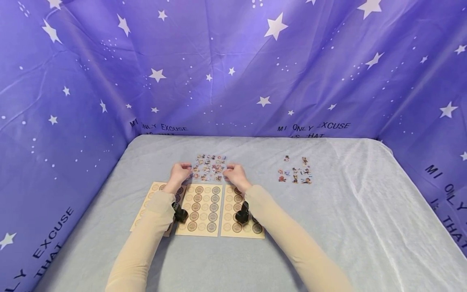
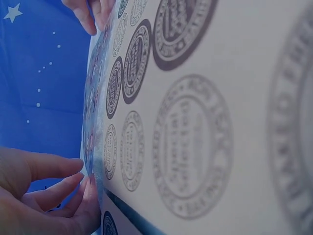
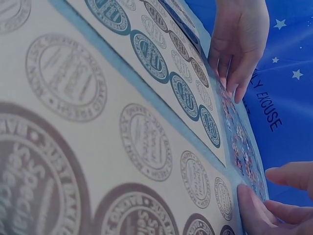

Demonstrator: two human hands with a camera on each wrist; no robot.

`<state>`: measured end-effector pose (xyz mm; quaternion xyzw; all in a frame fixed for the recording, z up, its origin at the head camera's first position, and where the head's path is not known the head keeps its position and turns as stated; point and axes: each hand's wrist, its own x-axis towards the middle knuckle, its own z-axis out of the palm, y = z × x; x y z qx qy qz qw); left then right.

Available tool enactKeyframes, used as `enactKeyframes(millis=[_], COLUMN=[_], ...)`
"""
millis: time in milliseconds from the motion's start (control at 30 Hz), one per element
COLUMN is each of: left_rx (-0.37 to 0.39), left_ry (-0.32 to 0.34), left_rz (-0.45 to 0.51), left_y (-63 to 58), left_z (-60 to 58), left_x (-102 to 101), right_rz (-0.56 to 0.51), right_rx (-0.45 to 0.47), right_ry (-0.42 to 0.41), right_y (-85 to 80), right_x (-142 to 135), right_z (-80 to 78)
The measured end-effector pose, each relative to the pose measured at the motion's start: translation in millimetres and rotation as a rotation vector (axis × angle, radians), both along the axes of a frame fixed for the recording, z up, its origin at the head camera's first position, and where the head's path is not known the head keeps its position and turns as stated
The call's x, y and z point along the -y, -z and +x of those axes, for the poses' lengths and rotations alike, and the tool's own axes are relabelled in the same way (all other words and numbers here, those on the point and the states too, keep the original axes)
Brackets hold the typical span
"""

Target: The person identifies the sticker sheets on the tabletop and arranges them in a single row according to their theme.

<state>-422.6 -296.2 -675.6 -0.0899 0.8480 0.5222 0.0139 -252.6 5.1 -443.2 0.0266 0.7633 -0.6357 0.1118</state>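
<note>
While three paper sheets (image 1: 205, 211) lie aligned, one sticker sheet (image 1: 206, 168) sits beyond, left hand (image 1: 180, 173) and right hand (image 1: 236, 176) at its edges; can't tell if fingers (image 2: 58, 166) clamp; second sticker sheet (image 1: 295, 172), rightward, seems unaligned yet.

The left sleeve (image 1: 136, 255) hides part of the leftmost label sheet (image 1: 146, 205). Figures on the sticker sheet (image 1: 207, 169) are too small to identify. The right wrist view's edge cuts off the right hand (image 3: 291, 218).
</note>
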Motion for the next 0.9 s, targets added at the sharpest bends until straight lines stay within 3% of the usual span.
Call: enactKeyframes(millis=[67,100,133,200,233,300,367,400,500,600,667,733,800,900], left_rx=[0.010,-0.002,-0.007,0.014,0.031,0.043,0.084,0.050,0.066,0.077,0.120,0.111,0.109,0.110], left_ry=[0.002,-0.008,-0.020,-0.033,-0.039,-0.052,-0.065,-0.074,-0.080,-0.096,-0.103,-0.103,-0.103,-0.106], left_rz=[-0.006,-0.005,-0.002,0.001,0.003,0.015,0.014,0.033,0.054,0.071,0.083,0.111,0.150,0.180], left_y=[5.2,-10.6,-31.0,-95.8,-118.5,-160.6,-190.2,-185.3,-202.3,-220.3,-233.1,-238.7,-241.6,-242.1], left_z=[-4.2,7.2,21.5,67.9,82.9,111.9,131.4,126.7,139.6,153.3,162.2,166.8,169.4,170.6], left_x=[2.1,-5.1,-14.8,-42.4,-52.2,-69.7,-81.8,-80.5,-88.7,-97.7,-103.9,-107.0,-108.8,-110.0], right_rz=[-0.004,-0.012,-0.021,-0.037,-0.047,-0.064,-0.066,-0.089,-0.120,-0.184,-0.225,-0.206,-0.262,-0.217], right_rx=[0.005,0.009,0.014,0.031,0.043,0.063,0.066,0.040,0.034,-0.012,-0.038,-0.035,-0.078,0.000], right_ry=[0.010,0.014,0.019,0.026,0.030,0.044,0.054,0.054,0.039,0.035,0.042,0.078,0.062,0.105], right_y=[2.0,2.9,3.2,3.3,3.2,5.2,8.1,20.1,56.2,110.3,131.5,131.4,125.1,76.6], right_x=[0.9,1.3,1.6,2.2,2.7,4.2,4.9,5.1,5.5,8.2,9.0,11.8,8.2,6.4], right_z=[-1.9,-2.7,-3.0,-3.2,-3.2,-4.9,-7.1,-14.3,-35.6,-66.7,-78.0,-77.6,-70.3,-40.1])
